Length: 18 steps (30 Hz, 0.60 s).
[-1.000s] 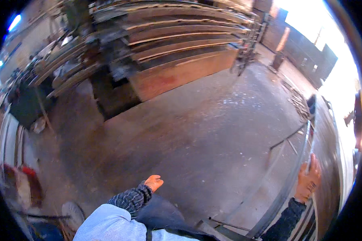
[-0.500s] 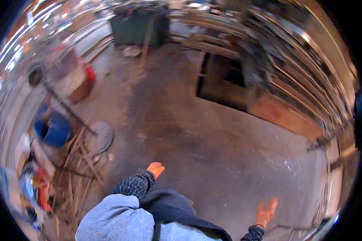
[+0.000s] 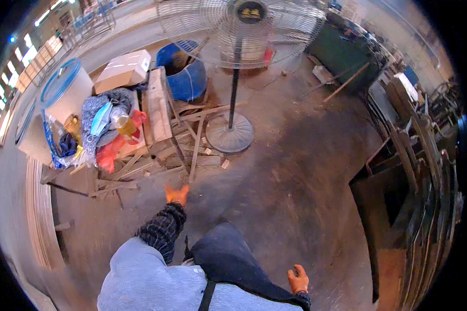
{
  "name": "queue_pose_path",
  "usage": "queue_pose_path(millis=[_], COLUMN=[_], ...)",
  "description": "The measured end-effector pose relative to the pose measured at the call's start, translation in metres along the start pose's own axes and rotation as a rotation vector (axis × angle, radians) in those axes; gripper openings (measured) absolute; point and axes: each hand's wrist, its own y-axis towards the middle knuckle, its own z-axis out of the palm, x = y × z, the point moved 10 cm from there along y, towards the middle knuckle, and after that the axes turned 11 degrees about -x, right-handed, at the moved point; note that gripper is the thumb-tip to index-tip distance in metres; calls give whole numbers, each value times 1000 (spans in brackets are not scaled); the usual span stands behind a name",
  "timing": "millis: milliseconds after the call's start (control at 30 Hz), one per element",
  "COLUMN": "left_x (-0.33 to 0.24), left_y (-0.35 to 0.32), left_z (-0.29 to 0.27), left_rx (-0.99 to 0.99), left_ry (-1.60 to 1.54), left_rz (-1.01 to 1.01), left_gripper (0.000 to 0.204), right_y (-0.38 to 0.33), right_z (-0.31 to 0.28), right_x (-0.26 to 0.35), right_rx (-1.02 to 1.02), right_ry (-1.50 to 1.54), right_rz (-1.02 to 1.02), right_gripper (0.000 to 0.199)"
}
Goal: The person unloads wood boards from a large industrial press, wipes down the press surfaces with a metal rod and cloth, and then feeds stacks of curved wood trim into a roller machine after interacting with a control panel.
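Note:
My left hand point(image 3: 177, 195), in an orange glove with a dark knit cuff, reaches forward with thumb and fingers apart and nothing in it. Just beyond it, scrap wood strips point(image 3: 196, 147) lie scattered on the floor. Low at the right, my right hand point(image 3: 298, 279), gloved in orange too, hangs over the floor beside a dark apron point(image 3: 227, 254). Its fingers are slightly curled but apart, and it holds nothing. Neither hand touches any object.
A large pedestal fan point(image 3: 235, 78) stands ahead on a round base. Left of it are a blue barrel point(image 3: 189, 78), a cardboard box point(image 3: 123, 71) and a plank seat with clothing and bottles point(image 3: 109, 122). Metal-edged racks point(image 3: 420, 171) line the right; a green bin point(image 3: 342, 52) stands far right.
My view has swung left, so the fan, barrel and wood scraps sit nearer the middle and the racks further right. The left hand's fingers have spread; the right hand is closer to my body.

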Motion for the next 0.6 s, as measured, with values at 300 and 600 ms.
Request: queue_pose_path(millis=[300,600], left_x=[-112,-149], left_y=[92,79], left_z=[-46,-29], left_rx=[-86,-167], left_ry=[-72,-538], left_rz=[24,148], left_gripper=[73,50], right_y=[55,12], right_z=[-5,28], right_x=[80,15], right_rx=[15,75], right_ry=[129,133], right_rz=[-82,125], right_gripper=[52,53])
